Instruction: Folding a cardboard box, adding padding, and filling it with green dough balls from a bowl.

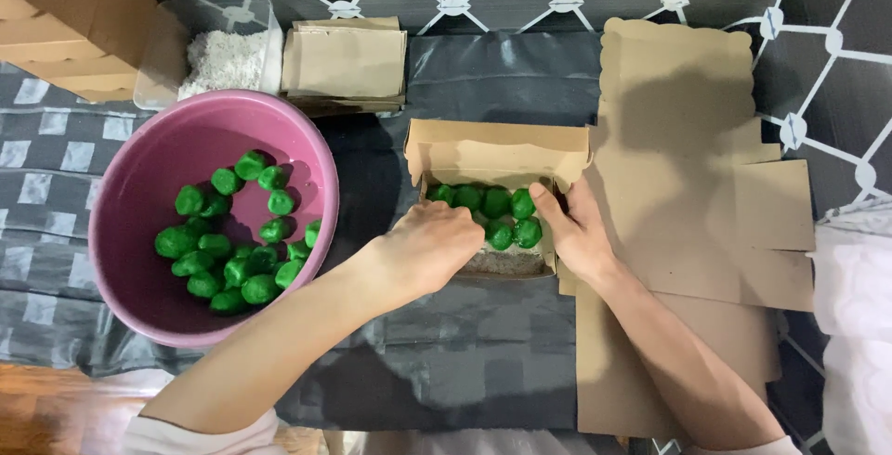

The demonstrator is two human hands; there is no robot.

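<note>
Black plastic sheeting (492, 343) covers the middle of the work surface, laid over a dark grey cloth with a white lattice pattern (818, 65) that shows at the far edge and on the right. A strip of wooden floor (46, 408) shows at the near left corner.

At the centre stands a small open brown cardboard box (497, 153), its far flap folded up, and inside it sit round green dough balls (497, 209) packed in two rows against the far wall, with pale crumbs on the bare floor of the box nearer the person. The left hand (427, 246) reaches into the box with fingers curled down over the balls at its left side; whether it grips one I cannot tell. The right hand (576, 232) lies fairly open against the box's right wall, thumb touching the rightmost ball.

To the left is a round pink plastic basin (139, 185) holding more loose green balls (232, 241). Beyond it stand a clear plastic tub of white flakes (223, 55) and a stack of folded brown cardboard (344, 65). A flat unfolded cardboard box blank (678, 139) lies to the right.
</note>
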